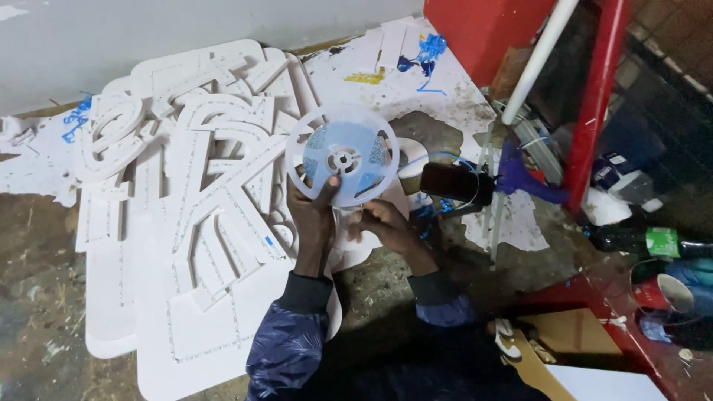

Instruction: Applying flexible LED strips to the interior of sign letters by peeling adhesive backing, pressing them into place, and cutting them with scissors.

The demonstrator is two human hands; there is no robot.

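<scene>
Near the middle of the frame the left hand [313,215] grips a translucent white reel [342,155] by its lower left rim, fingers curled behind the disc and the thumb pressed on its face, holding it upright and facing the camera. The reel is wound with a pale strip and has a small round hub at its centre. Just below and to the right, the right hand [386,225] is bunched, its fingertips pinching a thin strip end [349,215] that hangs from the bottom of the reel. Both arms wear dark blue patterned sleeves [290,349] with black cuffs. Beneath and to the left of the reel, a pile of white cut-out letter shapes [200,215] lies on the stained floor [44,245], many lined with rows of small dots along their edges. At the upper right stands a red frame [594,96] with a white pipe [538,59] leaning across it. Right of the reel lies a dark phone-like object [449,182], and just beyond it a purple glue gun [520,174]. Farther right, at the frame's edge, a dark bottle with a green label [646,241] lies on its side, a red cup [661,293] below it. Cardboard pieces [564,334] sit at the lower right.
</scene>
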